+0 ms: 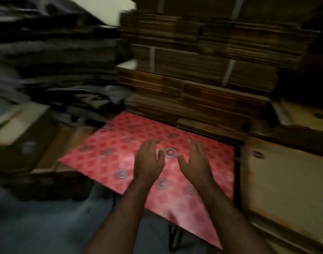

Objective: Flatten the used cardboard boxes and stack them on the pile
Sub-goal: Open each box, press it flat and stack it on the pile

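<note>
I see the left hand (pixel 148 160) and right hand (pixel 194 160) spread empty over the red sheet (pixel 105 162), seemingly below the cardboard pile (pixel 202 85).

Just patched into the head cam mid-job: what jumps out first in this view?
The red patterned sheet lying flat at centre grabs the eye. Both hands, left hand and right hand, are over it, open and holding nothing. Behind it rises a tall stack of flattened cardboard; the left side is blurred.

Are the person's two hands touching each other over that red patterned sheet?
Apart. The head view shows the left hand and the right hand side by side, with a strip of the red patterned sheet visible between them.
</note>
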{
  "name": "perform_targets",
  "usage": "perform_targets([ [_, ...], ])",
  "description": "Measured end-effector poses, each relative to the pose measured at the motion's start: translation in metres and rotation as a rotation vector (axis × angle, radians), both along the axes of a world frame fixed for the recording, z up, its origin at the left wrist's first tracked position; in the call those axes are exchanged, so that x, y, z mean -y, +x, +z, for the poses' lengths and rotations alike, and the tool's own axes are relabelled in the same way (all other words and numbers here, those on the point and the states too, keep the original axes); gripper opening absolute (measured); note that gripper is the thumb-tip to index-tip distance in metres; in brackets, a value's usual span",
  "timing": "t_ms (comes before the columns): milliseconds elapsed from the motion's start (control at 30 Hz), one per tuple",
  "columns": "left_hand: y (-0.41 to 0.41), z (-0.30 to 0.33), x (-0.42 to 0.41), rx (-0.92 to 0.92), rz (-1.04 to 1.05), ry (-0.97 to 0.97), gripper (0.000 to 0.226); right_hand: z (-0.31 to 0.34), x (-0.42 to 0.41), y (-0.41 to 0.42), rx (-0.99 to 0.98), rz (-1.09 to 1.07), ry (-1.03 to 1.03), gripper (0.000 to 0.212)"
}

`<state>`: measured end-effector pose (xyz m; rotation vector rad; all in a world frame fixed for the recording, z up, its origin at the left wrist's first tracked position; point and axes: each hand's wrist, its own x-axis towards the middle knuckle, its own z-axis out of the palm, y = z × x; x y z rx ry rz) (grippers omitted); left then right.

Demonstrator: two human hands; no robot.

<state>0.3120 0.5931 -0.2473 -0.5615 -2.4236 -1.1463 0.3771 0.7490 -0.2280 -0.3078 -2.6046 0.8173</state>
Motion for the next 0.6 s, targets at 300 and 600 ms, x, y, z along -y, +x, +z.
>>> perform_targets([
  [300, -0.039, 0.020, 0.321, 0.023, 0.477, -0.097, 0.047, 0.008, 0.312, -0.121, -0.009, 0.464, 0.012, 0.065],
  [600, -0.089, -0.014, 0.468, 0.174, 0.710, -0.107, 0.049, -0.019, 0.463, -0.203, 0.127, 0.668, 0.014, 0.062],
])
